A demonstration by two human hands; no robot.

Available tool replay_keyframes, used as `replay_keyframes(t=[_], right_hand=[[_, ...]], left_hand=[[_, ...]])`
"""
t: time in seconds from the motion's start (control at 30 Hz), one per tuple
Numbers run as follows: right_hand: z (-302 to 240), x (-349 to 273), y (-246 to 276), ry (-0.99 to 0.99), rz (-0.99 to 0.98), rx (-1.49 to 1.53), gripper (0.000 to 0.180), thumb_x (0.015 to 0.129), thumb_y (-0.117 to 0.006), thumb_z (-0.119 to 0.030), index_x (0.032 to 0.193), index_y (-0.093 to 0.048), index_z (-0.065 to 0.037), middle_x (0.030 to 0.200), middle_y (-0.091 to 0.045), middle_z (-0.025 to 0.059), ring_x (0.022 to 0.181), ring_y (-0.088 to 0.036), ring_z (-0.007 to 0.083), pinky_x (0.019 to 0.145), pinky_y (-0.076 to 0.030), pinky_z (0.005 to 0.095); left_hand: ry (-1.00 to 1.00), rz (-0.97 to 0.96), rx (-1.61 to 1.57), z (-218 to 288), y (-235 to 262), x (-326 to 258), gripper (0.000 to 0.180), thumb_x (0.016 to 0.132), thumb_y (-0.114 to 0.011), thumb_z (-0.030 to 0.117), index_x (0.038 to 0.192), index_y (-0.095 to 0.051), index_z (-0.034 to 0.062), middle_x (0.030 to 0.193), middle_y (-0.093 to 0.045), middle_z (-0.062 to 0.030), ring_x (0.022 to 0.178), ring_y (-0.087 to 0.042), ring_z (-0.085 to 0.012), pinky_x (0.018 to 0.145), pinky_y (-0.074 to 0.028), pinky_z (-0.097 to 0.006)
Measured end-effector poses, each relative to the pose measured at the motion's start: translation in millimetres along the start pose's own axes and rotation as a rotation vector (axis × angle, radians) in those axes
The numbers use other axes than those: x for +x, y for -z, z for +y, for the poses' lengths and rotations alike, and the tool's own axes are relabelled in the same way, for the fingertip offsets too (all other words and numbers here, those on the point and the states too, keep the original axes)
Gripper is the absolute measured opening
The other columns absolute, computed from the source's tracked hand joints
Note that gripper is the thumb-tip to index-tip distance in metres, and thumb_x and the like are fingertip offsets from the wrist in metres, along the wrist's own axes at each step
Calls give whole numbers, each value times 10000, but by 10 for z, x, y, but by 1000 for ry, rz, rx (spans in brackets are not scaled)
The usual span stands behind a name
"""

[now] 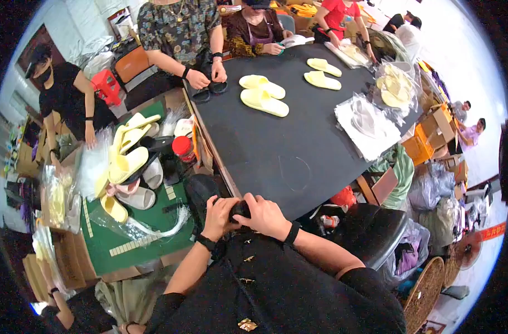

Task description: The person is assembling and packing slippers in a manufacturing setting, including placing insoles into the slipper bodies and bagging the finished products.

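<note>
Close to my body, just off the near edge of the dark table, both hands come together on a small black rounded thing. My left hand is closed around its left side. From the other side my right hand curls over it. Only part of this black thing shows between my fingers, so its kind is unclear. Beyond my left hand is a larger dark shape. On the table lie two pairs of pale yellow slippers, one nearer pair and one farther pair.
A green-topped table on the left bears piled yellow and grey slippers, plastic bags and a red-lidded jar. Bagged slippers lie at the dark table's right. Opposite, a person handles black slippers. A black chair stands right.
</note>
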State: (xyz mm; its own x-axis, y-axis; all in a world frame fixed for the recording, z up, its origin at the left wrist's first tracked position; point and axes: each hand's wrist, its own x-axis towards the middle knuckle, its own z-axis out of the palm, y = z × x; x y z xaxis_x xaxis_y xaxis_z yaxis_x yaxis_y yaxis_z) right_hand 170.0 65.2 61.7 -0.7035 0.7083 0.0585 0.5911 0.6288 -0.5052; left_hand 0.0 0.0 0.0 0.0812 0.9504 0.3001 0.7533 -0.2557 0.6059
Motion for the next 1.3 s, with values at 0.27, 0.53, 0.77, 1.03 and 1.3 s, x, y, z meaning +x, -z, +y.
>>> replay_keyframes(t=[0.27, 0.53, 0.77, 1.03, 1.3], right_hand=[[125, -19, 280, 314, 112, -145, 593, 738, -653, -503, 1127, -482, -89, 798, -571, 141, 706, -605, 321, 666, -490, 404], [35, -14, 88, -66, 59, -30, 471, 722, -686, -440, 1002, -509, -106, 713, -630, 141, 642, -631, 330, 555, -495, 412], [56, 124, -82, -334, 101, 48, 503, 784, -589, -534, 999, -455, -99, 651, -618, 200, 614, -620, 397, 524, -485, 485], [62, 265, -196, -313, 26, 100, 509, 778, -601, -533, 1003, -457, -99, 691, -626, 208, 653, -619, 414, 551, -486, 490], [-3, 205, -35, -289, -8, -98, 456, 760, -636, -491, 974, -479, -120, 690, -630, 178, 656, -617, 397, 567, -480, 483]], left_hand=[[4, -32, -76, 58, -28, 211, 692, 463, -824, 163, 1096, -546, 130, 1013, -610, -22, 935, -576, -215, 972, -300, -436], [-38, -44, -31, -12, -72, 163, 734, 477, -817, 195, 1146, -530, 101, 1054, -607, -56, 1015, -553, -227, 980, -285, -441], [-43, 55, 140, 26, -26, 203, 768, 498, -824, 247, 1175, -496, 91, 1026, -580, -56, 1021, -534, -222, 947, -292, -456], [46, 111, 256, -43, -16, 115, 659, 624, -739, 360, 1169, -505, 72, 1101, -575, -59, 1034, -525, -237, 937, -299, -448], [422, -341, 222, -580, 4, 39, 898, 581, -795, 405, 1359, -360, 295, 1058, -559, -139, 1051, -487, -340, 806, -419, -492]])
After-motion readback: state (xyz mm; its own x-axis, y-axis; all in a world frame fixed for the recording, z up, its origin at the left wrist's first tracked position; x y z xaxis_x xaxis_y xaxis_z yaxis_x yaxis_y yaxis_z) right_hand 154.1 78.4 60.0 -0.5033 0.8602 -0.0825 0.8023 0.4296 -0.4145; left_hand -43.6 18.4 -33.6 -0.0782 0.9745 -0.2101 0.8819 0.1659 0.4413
